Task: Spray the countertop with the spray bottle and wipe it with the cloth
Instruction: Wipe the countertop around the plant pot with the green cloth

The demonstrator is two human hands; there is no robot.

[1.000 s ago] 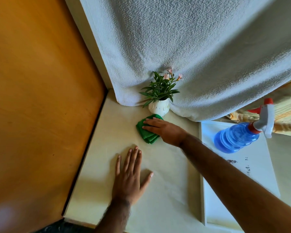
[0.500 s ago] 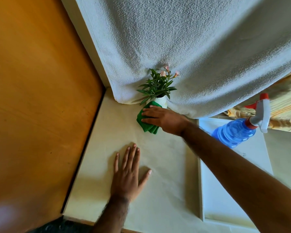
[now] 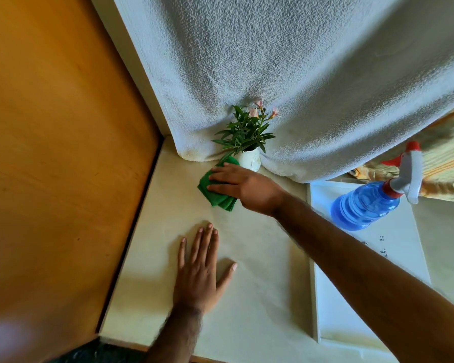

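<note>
Cloth (image 3: 216, 196) has shifted left, pressed beneath right hand (image 3: 247, 187).

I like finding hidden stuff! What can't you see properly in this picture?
All in the head view:
- Cloth: much of it lies under the right hand.
- Pot: its lower left side is hidden by that hand and the cloth.
- Marks on the white board: too small to read.
- Wall: covered by the towel.
- Bottom-left corner: a blurry pale smudge.
</note>
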